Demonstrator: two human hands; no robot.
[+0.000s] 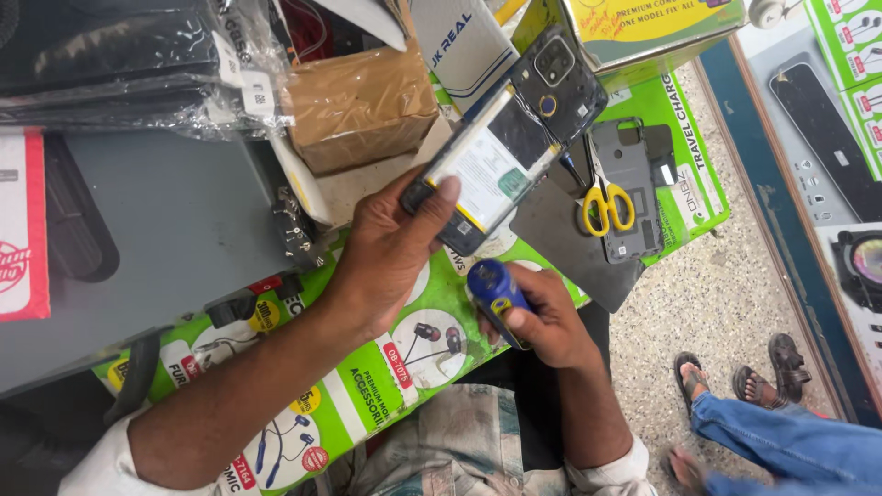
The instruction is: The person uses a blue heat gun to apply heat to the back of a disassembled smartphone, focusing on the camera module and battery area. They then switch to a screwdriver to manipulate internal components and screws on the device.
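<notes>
Opened phone (501, 147) pinched in left hand (390, 253) grip above green boxes (367, 386); blue screwdriver (496, 298) clasped in right hand (551, 321); yellow scissors (602, 202) and back cover (629, 188) just beyond; sandalled feet (744, 372) on floor (717, 294)

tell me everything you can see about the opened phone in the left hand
The opened phone is a dark smartphone with its back cover off, showing a large pale battery with a label and a dark camera block with several lenses at the far end. It lies tilted, camera end pointing up and right, lifted above the green boxes. The left hand grips its near end, thumb pressed on the edge. The right hand, holding a blue-handled screwdriver, does not touch it.
</notes>
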